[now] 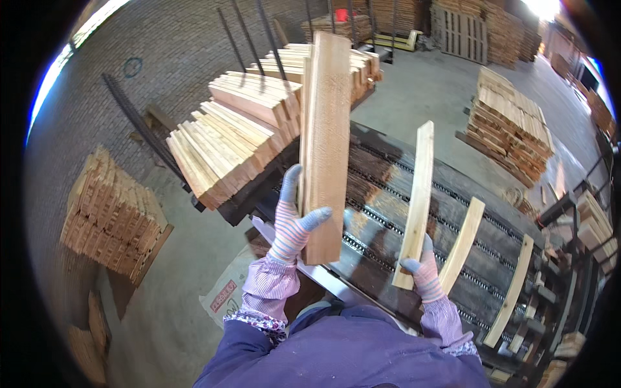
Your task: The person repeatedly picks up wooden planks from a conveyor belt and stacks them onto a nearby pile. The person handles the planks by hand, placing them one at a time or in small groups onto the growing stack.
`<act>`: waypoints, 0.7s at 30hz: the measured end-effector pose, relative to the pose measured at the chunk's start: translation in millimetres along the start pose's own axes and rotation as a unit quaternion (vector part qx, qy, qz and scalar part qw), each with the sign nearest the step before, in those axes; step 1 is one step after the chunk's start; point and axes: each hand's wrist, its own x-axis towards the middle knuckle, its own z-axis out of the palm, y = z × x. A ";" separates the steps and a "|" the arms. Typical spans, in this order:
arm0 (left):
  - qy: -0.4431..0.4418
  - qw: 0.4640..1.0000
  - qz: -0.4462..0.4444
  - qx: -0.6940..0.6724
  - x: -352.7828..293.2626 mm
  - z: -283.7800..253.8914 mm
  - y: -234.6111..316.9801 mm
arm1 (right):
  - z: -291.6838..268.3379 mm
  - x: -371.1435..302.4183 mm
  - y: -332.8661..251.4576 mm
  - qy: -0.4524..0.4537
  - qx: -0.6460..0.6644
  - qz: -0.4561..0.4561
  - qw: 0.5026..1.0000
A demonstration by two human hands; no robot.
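Striped grey-fingered gloves cover both hands. My left hand (292,226) is closed round the lower part of a wide, pale wooden board (328,149), which stands upright before me. Along its left side shows the edge of what looks like another board, pressed close. To the right, my right hand (425,273) grips the near end of a narrower wooden slat (417,200), its thumb across the face. That slat extends away over a dark chain conveyor (381,223). Just right of this hand, a second slat (462,246) lies across the chains, and a third slat (510,291) lies farther right.
Beyond my left hand, rows of stacked boards (226,145) rest on a dark rack with upright metal bars (270,40). Wood stacks stand on the floor at left (113,216) and far right (508,126). A yellow pallet jack (401,43) is at the back.
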 end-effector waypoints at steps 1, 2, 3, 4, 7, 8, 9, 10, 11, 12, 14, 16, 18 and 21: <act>0.019 0.999 0.032 0.007 5.2 -1.5 11.7 | -5.0 -2.0 -4.1 0.012 -0.023 0.012 1.000; 0.038 0.998 0.057 0.009 11.7 -0.2 28.3 | -10.0 -3.1 -4.5 0.014 -0.021 0.009 1.000; 0.055 0.995 0.074 0.031 22.0 -2.3 43.4 | -15.9 -3.8 -7.1 0.018 -0.018 0.006 1.000; 0.088 0.989 0.116 0.041 34.6 -6.5 48.8 | -20.3 -7.9 -17.7 0.017 -0.027 0.017 0.999; 0.146 0.966 0.187 0.101 80.8 -11.2 85.0 | -39.4 -6.4 -21.8 0.031 -0.018 0.008 0.999; 0.184 0.943 0.207 0.184 106.0 -28.7 86.9 | -49.5 -3.8 -16.7 0.045 -0.025 -0.021 0.998; 0.228 0.906 0.225 0.275 126.2 -53.8 92.1 | -53.9 -3.9 -18.7 0.041 -0.027 -0.024 0.998; 0.263 0.890 0.222 0.300 144.1 -69.4 102.5 | -57.5 -5.8 -23.4 0.041 -0.026 -0.027 0.998; 0.295 0.874 0.215 0.319 161.9 -79.2 109.8 | -62.3 -8.0 -26.7 0.047 -0.028 -0.030 0.998; 0.337 0.851 0.161 0.369 172.4 -77.5 115.9 | -70.2 -11.4 -29.8 0.055 -0.038 -0.034 0.997; 0.396 0.794 0.043 0.459 194.4 -69.3 132.5 | -81.0 -16.3 -32.1 0.082 -0.020 -0.043 0.996; 0.407 0.766 -0.080 0.491 210.6 -59.0 139.7 | -90.0 -19.6 -33.6 0.088 0.009 -0.044 0.995; 0.378 0.715 -0.242 0.536 233.3 -48.9 133.3 | -92.4 -28.8 -47.5 0.101 0.022 -0.033 0.994; 0.246 0.681 -0.303 0.620 272.3 -97.6 96.8 | -98.7 -35.4 -47.3 0.114 0.027 -0.025 0.993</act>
